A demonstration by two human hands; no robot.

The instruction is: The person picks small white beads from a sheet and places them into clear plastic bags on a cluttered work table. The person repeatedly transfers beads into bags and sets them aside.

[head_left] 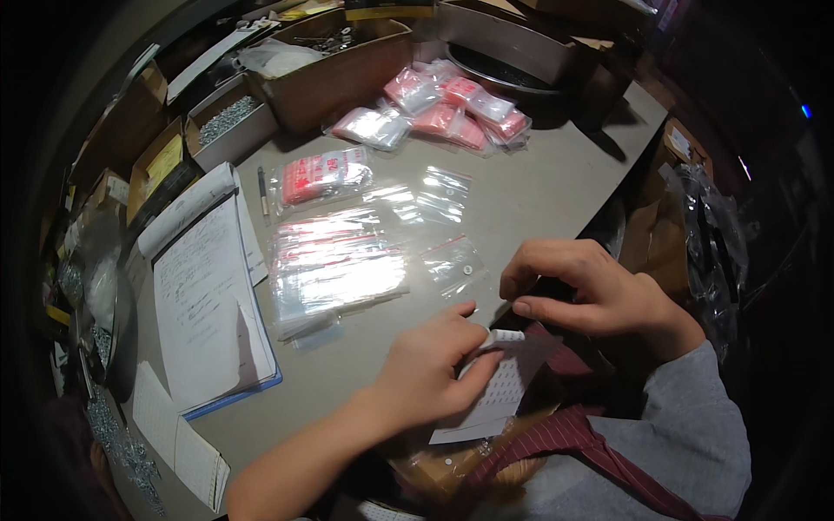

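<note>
The left hand (439, 369) pinches a curled paper sheet (497, 398) near a glossy bag (445, 267); whether the right hand's (586, 286) grip holds anything is unclear.

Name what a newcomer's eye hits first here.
Probably the glare off the stack of clear bags mid-table, and the red-and-clear packets heaped at the far side by the boxes. Next, the hands at the near edge: the left hand holding a white printed sheet, the right hand loosely curled to its right. The open notepad stands out on the left.
</note>
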